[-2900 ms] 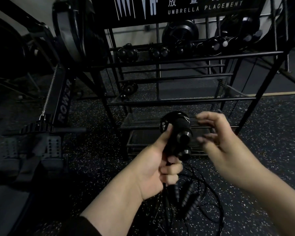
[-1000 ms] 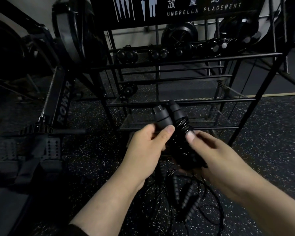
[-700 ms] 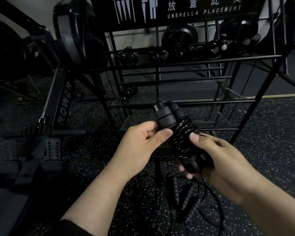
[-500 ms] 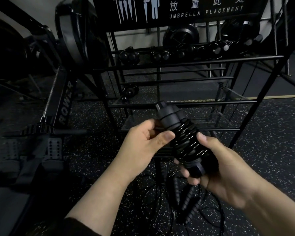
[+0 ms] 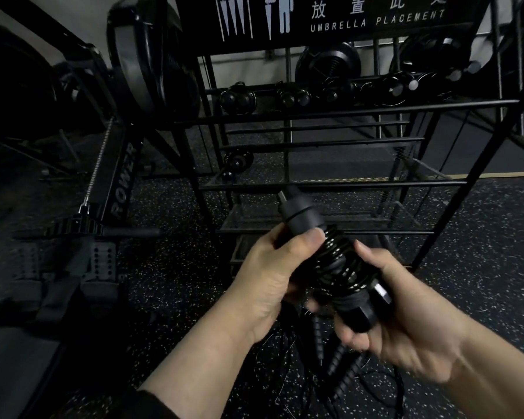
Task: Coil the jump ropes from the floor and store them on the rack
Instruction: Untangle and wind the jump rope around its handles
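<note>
A black jump rope (image 5: 330,261) is wound tight around its two handles, forming one bundle in front of me. My left hand (image 5: 273,273) grips the bundle's upper part, thumb across the coils. My right hand (image 5: 406,316) holds the lower end from the right and beneath. More black jump ropes (image 5: 339,367) lie tangled on the speckled floor below my hands. The black metal rack (image 5: 345,104) stands just behind, with several coiled ropes (image 5: 236,99) on its upper level.
A rowing machine (image 5: 118,182) stands to the left of the rack, its footplates near the floor at left. The dark speckled rubber floor (image 5: 481,252) spreads to the right. A sign reading "UMBRELLA PLACEMENT" tops the rack.
My right hand closed on the coiled bundle and slid down to its lower end. The bundle tilted, its top leaning left and away, while my left hand kept its grip.
</note>
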